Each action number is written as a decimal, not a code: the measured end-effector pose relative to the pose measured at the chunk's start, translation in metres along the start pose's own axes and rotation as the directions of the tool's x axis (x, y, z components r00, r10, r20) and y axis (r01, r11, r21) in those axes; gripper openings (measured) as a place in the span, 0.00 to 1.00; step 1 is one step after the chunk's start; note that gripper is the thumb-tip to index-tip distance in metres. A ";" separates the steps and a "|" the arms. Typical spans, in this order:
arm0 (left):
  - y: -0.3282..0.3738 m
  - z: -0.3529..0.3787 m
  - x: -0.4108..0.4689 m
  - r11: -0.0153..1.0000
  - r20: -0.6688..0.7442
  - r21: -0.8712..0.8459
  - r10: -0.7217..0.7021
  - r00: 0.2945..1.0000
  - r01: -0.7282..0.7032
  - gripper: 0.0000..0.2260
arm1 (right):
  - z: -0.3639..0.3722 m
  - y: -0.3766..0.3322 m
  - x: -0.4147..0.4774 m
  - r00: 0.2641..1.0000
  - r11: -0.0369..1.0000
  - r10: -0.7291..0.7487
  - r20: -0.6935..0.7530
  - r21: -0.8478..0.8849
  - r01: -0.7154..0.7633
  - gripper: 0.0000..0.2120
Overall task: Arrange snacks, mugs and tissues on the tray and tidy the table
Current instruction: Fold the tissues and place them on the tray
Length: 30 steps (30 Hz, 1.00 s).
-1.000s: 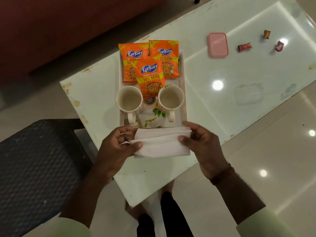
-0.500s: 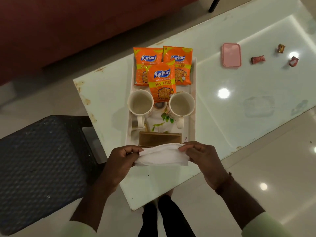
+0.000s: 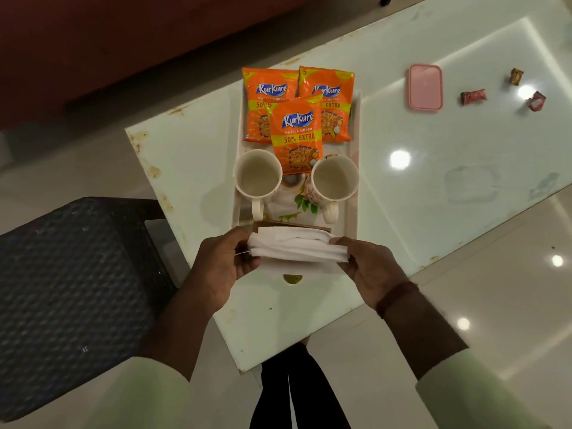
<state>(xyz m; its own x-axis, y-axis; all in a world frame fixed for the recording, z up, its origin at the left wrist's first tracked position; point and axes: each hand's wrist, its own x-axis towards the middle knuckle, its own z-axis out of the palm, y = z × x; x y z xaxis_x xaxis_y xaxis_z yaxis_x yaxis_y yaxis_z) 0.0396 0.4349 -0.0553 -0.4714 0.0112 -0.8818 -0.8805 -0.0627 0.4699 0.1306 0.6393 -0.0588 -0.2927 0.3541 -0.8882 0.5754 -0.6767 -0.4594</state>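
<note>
A white tray (image 3: 355, 212) lies on the glass table. At its far end lie three orange Kurkure snack packets (image 3: 295, 134), the middle one overlapping the other two. Two empty white mugs, the left mug (image 3: 257, 178) and the right mug (image 3: 334, 178), stand side by side behind a brown tissue holder (image 3: 289, 226) at the tray's near end. A folded stack of white tissues (image 3: 298, 249) is held just above and in front of the holder. My left hand (image 3: 221, 267) pinches its left end, my right hand (image 3: 370, 267) its right end.
A pink lidded box (image 3: 425, 87) and three wrapped candies (image 3: 473, 96) lie on the table to the far right. A dark woven stool (image 3: 71, 298) stands at the left, beside the table's near corner. A red sofa runs along the far side.
The tissue stack has been carried forward from the table's near edge to just over the brown holder, and both hands moved with it. The holder is now mostly covered.
</note>
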 end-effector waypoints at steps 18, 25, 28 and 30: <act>0.007 0.005 0.024 0.993 0.005 0.048 -0.110 0.994 0.109 0.07 | 0.013 0.010 0.026 0.987 0.988 0.082 -0.141 0.138 -0.062 0.03; -0.001 0.005 0.025 0.983 0.006 0.111 -0.144 0.990 0.143 0.08 | 0.016 0.013 0.039 0.981 0.976 -0.069 -0.182 -0.214 0.029 0.05; -0.004 0.003 0.023 0.985 -0.045 0.144 -0.084 0.995 0.090 0.08 | 0.018 0.016 0.038 0.976 0.938 -0.140 -0.170 -0.339 0.076 0.10; -0.003 -0.001 0.020 0.981 -0.087 0.192 0.008 0.996 0.009 0.07 | 0.016 0.016 0.034 0.971 0.936 -0.161 -0.176 -0.338 0.094 0.09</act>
<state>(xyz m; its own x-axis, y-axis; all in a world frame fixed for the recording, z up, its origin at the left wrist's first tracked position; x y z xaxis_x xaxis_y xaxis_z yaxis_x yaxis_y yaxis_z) 0.0331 0.4342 -0.0746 -0.4721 -0.0758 -0.8783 -0.8779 0.1305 0.4606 0.1174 0.6307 -0.0965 -0.2425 0.5660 -0.7880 0.7696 -0.3823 -0.5114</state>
